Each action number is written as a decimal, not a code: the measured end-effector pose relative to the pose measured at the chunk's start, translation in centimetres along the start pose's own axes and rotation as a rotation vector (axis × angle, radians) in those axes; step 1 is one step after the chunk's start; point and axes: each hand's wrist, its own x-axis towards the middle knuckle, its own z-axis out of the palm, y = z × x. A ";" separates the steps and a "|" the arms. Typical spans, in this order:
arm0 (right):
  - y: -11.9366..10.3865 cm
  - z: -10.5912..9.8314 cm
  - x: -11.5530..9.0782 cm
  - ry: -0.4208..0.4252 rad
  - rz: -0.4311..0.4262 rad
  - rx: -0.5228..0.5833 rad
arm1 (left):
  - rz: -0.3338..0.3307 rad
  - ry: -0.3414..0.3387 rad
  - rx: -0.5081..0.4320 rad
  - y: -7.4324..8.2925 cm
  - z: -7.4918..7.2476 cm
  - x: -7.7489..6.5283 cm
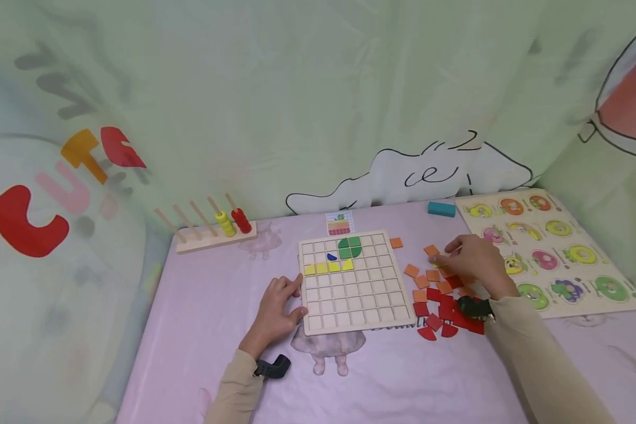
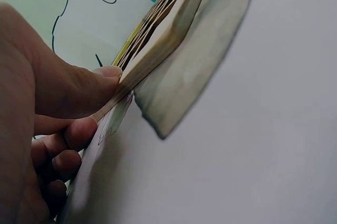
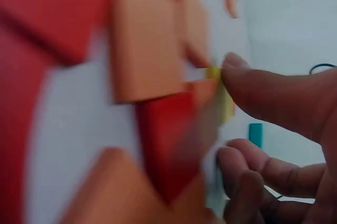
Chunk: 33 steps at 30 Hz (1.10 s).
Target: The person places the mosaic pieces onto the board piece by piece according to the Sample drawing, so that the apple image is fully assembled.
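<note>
The work in hand appeared to be choosing the next tile for a picture built on the gridded board [image 1: 357, 304], which lay flat in the middle of the counter [image 1: 201, 294]. A yellow row [image 1: 322, 268] started at the board's left side and stopped partway across, below a green leaf [image 1: 355, 252] and a small blue piece [image 1: 332, 257]. Just beyond the far edge lay the pattern card [image 1: 340, 222], which showed a leaf over coloured bands. Of the two hands, the left hand [image 1: 275, 307] had its thumb and forefinger apart, both touching the board's left edge, seemingly to steady it. The right hand [image 1: 474, 262] was over the scattered orange squares [image 1: 421, 282] and red pieces [image 1: 445, 312], its thumb at a yellow piece [image 3: 227, 109]; whether the fingertips pinched that piece I could not tell. The next move probably called for a firm pinch, a lift clear of the neighbouring tiles, and a turn to match the card before setting it at the row's right end. The crowded pile could easily have shifted under the fingers.
</note>
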 end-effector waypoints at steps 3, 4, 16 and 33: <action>0.1 0.4 -0.1 -0.003 0.014 0.007 | 0.004 -0.002 -0.004 -0.1 0.0 -0.1; -0.1 0.5 -0.2 0.004 0.015 0.005 | 0.005 -0.002 -0.007 -0.2 0.0 -0.1; -1.1 0.8 -0.5 -0.014 0.033 0.056 | 0.034 0.012 -0.022 -0.2 -0.1 0.1; -3.5 3.6 -0.3 -0.039 -0.171 0.546 | -0.017 -0.017 -0.025 0.0 -0.1 0.0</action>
